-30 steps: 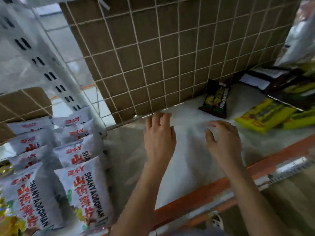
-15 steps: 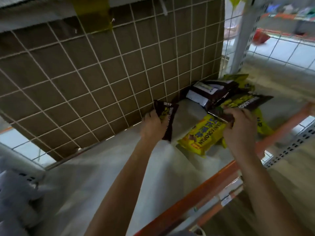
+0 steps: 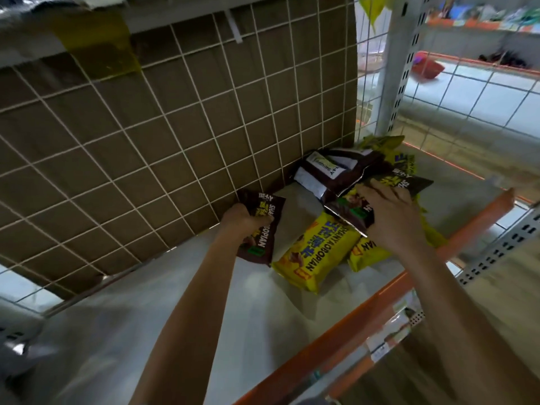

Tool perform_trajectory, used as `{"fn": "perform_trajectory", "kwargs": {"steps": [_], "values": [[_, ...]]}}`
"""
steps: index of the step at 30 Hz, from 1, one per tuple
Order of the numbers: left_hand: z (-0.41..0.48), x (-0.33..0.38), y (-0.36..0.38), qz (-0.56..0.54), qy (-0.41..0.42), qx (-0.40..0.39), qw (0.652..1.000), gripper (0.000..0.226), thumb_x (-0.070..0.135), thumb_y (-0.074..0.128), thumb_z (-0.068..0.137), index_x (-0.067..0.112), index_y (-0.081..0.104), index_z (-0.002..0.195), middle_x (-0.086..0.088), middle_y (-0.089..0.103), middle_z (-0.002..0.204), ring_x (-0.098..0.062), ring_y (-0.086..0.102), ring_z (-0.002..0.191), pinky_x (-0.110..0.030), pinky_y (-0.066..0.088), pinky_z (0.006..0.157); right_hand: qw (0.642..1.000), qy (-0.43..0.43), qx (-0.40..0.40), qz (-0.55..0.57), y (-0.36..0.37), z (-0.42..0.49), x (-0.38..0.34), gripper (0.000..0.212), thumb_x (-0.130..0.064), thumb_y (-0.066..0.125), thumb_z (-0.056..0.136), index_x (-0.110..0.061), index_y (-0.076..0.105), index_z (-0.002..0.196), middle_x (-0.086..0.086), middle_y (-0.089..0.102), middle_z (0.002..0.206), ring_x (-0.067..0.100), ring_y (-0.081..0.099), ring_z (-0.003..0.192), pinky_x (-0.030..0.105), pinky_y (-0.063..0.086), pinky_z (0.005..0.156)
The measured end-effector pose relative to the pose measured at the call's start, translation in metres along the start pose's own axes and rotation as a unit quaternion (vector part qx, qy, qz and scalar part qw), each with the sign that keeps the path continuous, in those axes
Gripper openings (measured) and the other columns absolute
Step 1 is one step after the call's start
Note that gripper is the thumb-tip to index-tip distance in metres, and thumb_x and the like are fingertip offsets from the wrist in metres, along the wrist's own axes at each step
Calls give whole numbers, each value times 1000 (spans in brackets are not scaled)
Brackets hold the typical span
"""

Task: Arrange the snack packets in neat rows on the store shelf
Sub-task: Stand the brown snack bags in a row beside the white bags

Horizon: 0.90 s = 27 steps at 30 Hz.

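Two dark packets are gripped, one in each hand, above a white shelf (image 3: 163, 331) backed by a wire grid (image 3: 175, 135).

At the left, the shelf lies bare. Near the grid, the left hand (image 3: 242, 222) is closed around a dark packet (image 3: 261, 229), held upright just beside the grid. Right of it, a yellow packet (image 3: 314, 255) lies flat, with a second partly under it. Further right, the right hand (image 3: 388, 211) is clamped, thumb hidden, on another dark packet (image 3: 355, 211) at the edge of a loose heap (image 3: 336, 171) in the back corner. For a neat row, each packet would best be stood upright against the grid, faces forward, edges touching, starting from the bare left side.
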<state>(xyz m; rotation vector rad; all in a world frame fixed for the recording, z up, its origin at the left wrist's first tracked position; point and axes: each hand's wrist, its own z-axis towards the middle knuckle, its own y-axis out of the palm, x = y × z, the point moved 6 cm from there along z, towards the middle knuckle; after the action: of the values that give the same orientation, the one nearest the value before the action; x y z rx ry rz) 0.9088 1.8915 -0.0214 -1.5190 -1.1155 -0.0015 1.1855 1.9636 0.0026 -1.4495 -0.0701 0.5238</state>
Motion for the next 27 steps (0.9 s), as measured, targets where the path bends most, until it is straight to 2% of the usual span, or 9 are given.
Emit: {"fn": "perform_trajectory", "kwargs": {"steps": [2, 5, 7, 13, 15, 19, 23, 25, 27], "values": [[-3, 0, 3, -16, 10, 21, 1000, 47, 39, 79, 75, 6, 62, 104, -9, 70, 99, -21, 65, 74, -28, 50, 67, 1000, -8, -12, 3, 0, 1, -5, 70, -15, 61, 79, -29, 36, 142, -4, 36, 148, 30, 29, 129, 42, 35, 96], [-9, 1, 3, -68, 36, 73, 994, 56, 36, 80, 72, 12, 60, 118, -9, 67, 115, -26, 63, 104, -32, 49, 86, 999, -41, 23, 27, 3, -1, -13, 61, -6, 59, 77, -25, 50, 134, -2, 51, 137, 30, 39, 121, 41, 38, 89], [-19, -1, 1, -139, 46, 92, 985, 56, 33, 81, 71, 14, 55, 117, -6, 65, 115, -25, 61, 107, -36, 49, 90, 994, -71, 62, 60, 5, -5, -18, 53, 0, 61, 73, -21, 61, 122, 1, 62, 123, 32, 46, 111, 42, 40, 83], [-52, -14, -16, -198, 42, 117, 972, 54, 36, 84, 67, 18, 56, 110, 8, 65, 98, -13, 63, 89, -33, 53, 79, 956, -189, 122, 188, -8, -29, -64, 52, 10, 59, 65, -18, 68, 107, -2, 68, 108, 23, 48, 100, 36, 41, 90], [-64, -22, -27, -201, 24, 123, 972, 40, 46, 79, 71, 19, 66, 96, 4, 71, 89, -15, 68, 80, -35, 56, 73, 936, -237, 134, 223, -17, -45, -86, 51, 8, 51, 65, -18, 69, 105, -4, 67, 107, 16, 45, 101, 22, 33, 94], [-90, -40, -44, -233, -9, 123, 965, 38, 51, 63, 85, 15, 64, 72, -1, 65, 67, -18, 64, 66, -28, 45, 57, 887, -342, 152, 269, -28, -77, -133, 40, 2, 41, 74, -13, 72, 95, -3, 68, 104, 17, 49, 106, 23, 38, 97], [-107, -62, -50, -343, -15, 74, 936, 37, 48, 53, 92, 15, 68, 96, -3, 72, 83, -22, 69, 83, -32, 52, 74, 849, -391, 140, 327, -20, -90, -175, 39, 6, 41, 75, -11, 74, 88, 1, 69, 101, 16, 50, 110, 17, 37, 100], [-116, -78, -54, -444, -20, 38, 895, 51, 63, 49, 88, 19, 67, 106, -6, 74, 96, -24, 71, 89, -38, 55, 82, 843, -396, 120, 343, -14, -91, -190, 40, 4, 40, 76, -11, 74, 88, 1, 70, 101, 14, 51, 113, 19, 38, 101], [-120, -93, -59, -461, 2, 47, 886, 63, 74, 54, 76, 23, 65, 111, -6, 73, 106, -23, 71, 95, -42, 55, 86, 835, -405, 89, 361, -8, -94, -205, 42, 4, 38, 75, -10, 75, 87, 1, 70, 103, 15, 51, 117, 23, 40, 102]]}}
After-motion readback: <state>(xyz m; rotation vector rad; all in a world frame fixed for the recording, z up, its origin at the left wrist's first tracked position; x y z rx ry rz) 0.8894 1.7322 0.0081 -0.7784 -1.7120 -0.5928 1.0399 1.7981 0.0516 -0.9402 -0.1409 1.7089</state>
